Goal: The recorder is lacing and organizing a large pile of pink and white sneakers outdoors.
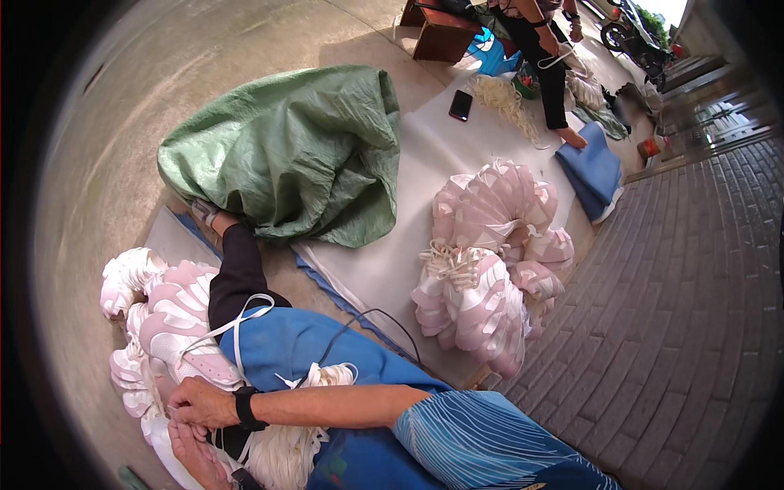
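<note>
At the lower left my right hand (202, 404), with a black band on its wrist, is closed with its fingertips pinched together. My left hand (198, 457) lies just below, its fingertips meeting the right hand's; its fingers look closed too. What the fingers hold is too small to make out. Next to both hands is a pile of pink and white shoe uppers (175, 322). A bundle of white shoelaces (282, 453) hangs over my lap, on a blue apron (286, 339). One loose white lace (238, 327) loops over the apron and the uppers.
A green woven sack (286, 155) lies ahead by my foot. More pink and white uppers (482, 286) are heaped on a pale sheet (416, 180), with a phone (461, 105) farther off. Another person (547, 65) sits at the far right. A brick surface (653, 310) lies at right.
</note>
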Tool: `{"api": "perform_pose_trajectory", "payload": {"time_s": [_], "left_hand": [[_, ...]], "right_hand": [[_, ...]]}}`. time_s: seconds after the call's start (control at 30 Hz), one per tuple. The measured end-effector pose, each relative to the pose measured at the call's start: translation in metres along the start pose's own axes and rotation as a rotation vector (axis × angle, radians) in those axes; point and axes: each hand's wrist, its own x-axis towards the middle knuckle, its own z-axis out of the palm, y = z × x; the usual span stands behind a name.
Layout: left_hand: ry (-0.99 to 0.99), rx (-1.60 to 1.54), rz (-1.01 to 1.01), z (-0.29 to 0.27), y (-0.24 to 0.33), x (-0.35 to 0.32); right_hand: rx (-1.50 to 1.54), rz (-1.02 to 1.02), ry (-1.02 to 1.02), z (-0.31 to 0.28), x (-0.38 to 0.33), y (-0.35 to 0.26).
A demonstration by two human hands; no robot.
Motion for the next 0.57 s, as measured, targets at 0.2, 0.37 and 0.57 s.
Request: {"api": "perform_pose_trajectory", "payload": {"time_s": [0.2,0.37,0.57], "left_hand": [[-0.027,-0.032,-0.006,0.002,-0.004,0.004],[0.147,-0.083,0.085,0.026,0.013,-0.006],[0.182,-0.13,0.059,-0.005,0.004,0.0]], "right_hand": [[-0.04,0.065,-0.015,-0.009,-0.001,-0.006],[-0.071,0.088,-0.026,0.004,0.001,-0.018],[-0.226,-0.068,-0.1,0.018,0.01,-0.007]]}}
